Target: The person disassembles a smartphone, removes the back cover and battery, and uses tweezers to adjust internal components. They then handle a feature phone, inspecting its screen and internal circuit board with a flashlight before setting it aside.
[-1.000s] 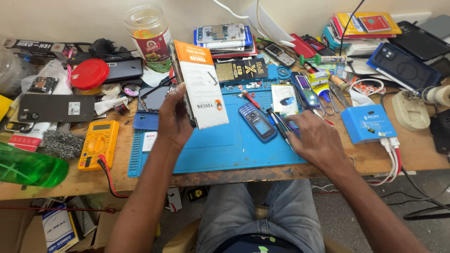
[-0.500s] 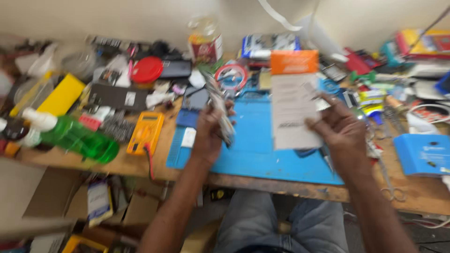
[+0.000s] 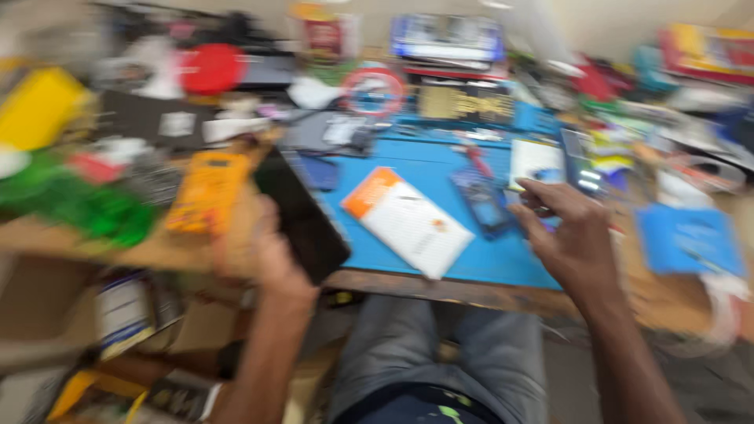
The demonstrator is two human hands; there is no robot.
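Note:
The view is blurred by motion. My left hand [image 3: 263,255] holds a flat black screen panel [image 3: 302,216] over the front left edge of the blue work mat [image 3: 440,157]. A white and orange package [image 3: 408,220] lies flat on the mat between my hands. My right hand [image 3: 569,239] hovers over the mat's right side with fingers spread and nothing in it, just right of a small dark blue phone [image 3: 483,200].
A yellow multimeter [image 3: 208,192] and green bottle [image 3: 86,208] lie to the left on the wooden bench. A red lid [image 3: 212,69], a jar [image 3: 323,35], a blue box [image 3: 691,239] and many tools crowd the back and right. Cardboard boxes [image 3: 118,314] sit below left.
My right hand has let go of the white and orange package, which now lies on the mat. My left hand has drawn the black panel down and left. The camera has swung.

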